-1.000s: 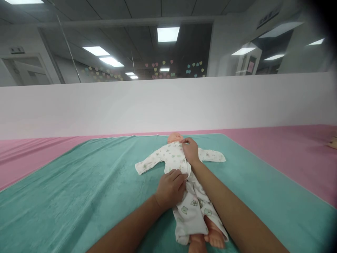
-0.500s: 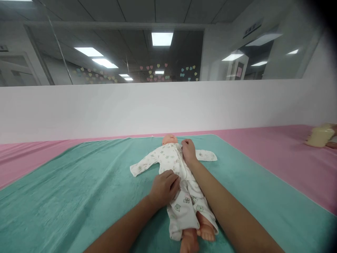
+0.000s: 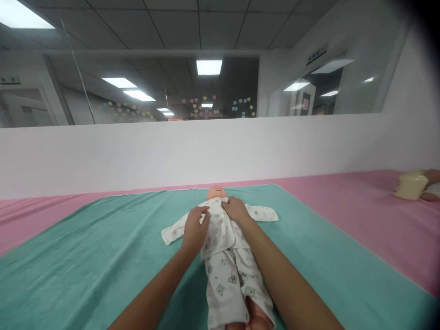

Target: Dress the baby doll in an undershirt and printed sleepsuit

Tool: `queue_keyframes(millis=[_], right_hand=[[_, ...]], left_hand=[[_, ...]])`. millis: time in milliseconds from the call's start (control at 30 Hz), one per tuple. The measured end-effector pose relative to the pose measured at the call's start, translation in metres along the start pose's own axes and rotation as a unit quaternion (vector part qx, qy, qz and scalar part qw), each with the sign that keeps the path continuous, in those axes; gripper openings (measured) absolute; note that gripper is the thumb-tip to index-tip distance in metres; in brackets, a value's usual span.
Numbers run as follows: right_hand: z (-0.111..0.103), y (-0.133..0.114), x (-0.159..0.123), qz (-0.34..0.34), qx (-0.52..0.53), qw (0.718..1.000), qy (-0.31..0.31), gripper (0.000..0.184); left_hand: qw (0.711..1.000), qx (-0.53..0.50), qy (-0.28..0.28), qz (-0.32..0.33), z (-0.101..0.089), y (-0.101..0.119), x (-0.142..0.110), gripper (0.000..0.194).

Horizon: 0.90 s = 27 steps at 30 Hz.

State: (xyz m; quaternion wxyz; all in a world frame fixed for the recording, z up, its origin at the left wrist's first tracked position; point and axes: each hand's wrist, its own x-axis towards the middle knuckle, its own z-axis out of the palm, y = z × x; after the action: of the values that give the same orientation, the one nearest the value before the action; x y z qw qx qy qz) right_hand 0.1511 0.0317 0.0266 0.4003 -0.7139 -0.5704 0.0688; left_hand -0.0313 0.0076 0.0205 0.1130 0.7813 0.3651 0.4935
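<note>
on the pink-covered table (image 3: 343, 220) lies a teal fleece mat (image 3: 85, 238), with a baby doll (image 3: 216, 192) face-up near its far edge, dressed in a printed white romper (image 3: 227, 275). by the table's right edge, a co-worker's hand (image 3: 432, 176) holds a pale yellow object (image 3: 409, 185). our left hand (image 3: 195, 229) and right hand (image 3: 235, 209) lie spread on the doll's chest, neither clearly pinching. we judge we're settling the overlapped front, which calls for light, flat pressure along its edge.
</note>
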Motion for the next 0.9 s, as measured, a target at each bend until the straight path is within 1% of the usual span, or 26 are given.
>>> queue_keyframes(millis=[33, 67, 100, 167, 267, 367, 400, 500, 533, 633, 700, 800, 900], right_hand=[[0.001, 0.001, 0.001, -0.003, -0.003, 1.000, 0.001, 0.019], [0.003, 0.003, 0.001, -0.005, -0.005, 1.000, 0.003, 0.019], [0.004, 0.004, 0.002, -0.007, -0.005, 1.000, 0.006, 0.018], [0.007, 0.007, 0.003, -0.004, -0.004, 1.000, 0.014, 0.016], [0.010, 0.011, 0.009, 0.001, 0.006, 1.000, 0.026, 0.013], [0.014, 0.014, 0.015, -0.002, 0.022, 0.999, 0.038, 0.017], [0.015, 0.014, 0.017, -0.004, 0.028, 0.999, 0.043, 0.018], [0.016, 0.015, 0.021, -0.017, 0.052, 0.997, 0.053, 0.016], [0.016, 0.015, 0.022, -0.023, 0.064, 0.996, 0.055, 0.016], [0.015, 0.014, 0.024, -0.040, 0.108, 0.992, 0.055, 0.020], [0.015, 0.014, 0.025, -0.050, 0.139, 0.988, 0.048, 0.025], [0.016, 0.014, 0.027, -0.065, 0.175, 0.982, 0.026, 0.030], [0.017, 0.015, 0.028, -0.072, 0.193, 0.979, 0.005, 0.030]], left_hand=[[0.999, -0.013, 0.002, -0.048, 0.004, -0.003, 0.013, 0.026], [0.996, -0.020, -0.007, -0.086, 0.009, -0.006, 0.026, 0.028], [0.993, -0.021, -0.017, -0.114, 0.015, -0.007, 0.037, 0.029], [0.990, -0.022, -0.055, -0.131, 0.026, -0.009, 0.054, 0.029], [0.986, -0.026, -0.119, -0.113, 0.043, -0.009, 0.068, 0.029], [0.983, -0.022, -0.145, -0.114, 0.055, -0.013, 0.073, 0.023], [0.982, -0.015, -0.143, -0.121, 0.058, -0.016, 0.074, 0.023], [0.981, 0.025, -0.129, -0.145, 0.063, -0.025, 0.077, 0.035], [0.980, 0.035, -0.129, -0.150, 0.064, -0.028, 0.078, 0.034], [0.978, 0.034, -0.143, -0.146, 0.063, -0.032, 0.079, 0.026], [0.980, 0.020, -0.146, -0.135, 0.061, -0.033, 0.079, 0.025], [0.982, 0.000, -0.140, -0.125, 0.057, -0.034, 0.079, 0.027], [0.983, -0.008, -0.127, -0.129, 0.055, -0.034, 0.077, 0.025]])
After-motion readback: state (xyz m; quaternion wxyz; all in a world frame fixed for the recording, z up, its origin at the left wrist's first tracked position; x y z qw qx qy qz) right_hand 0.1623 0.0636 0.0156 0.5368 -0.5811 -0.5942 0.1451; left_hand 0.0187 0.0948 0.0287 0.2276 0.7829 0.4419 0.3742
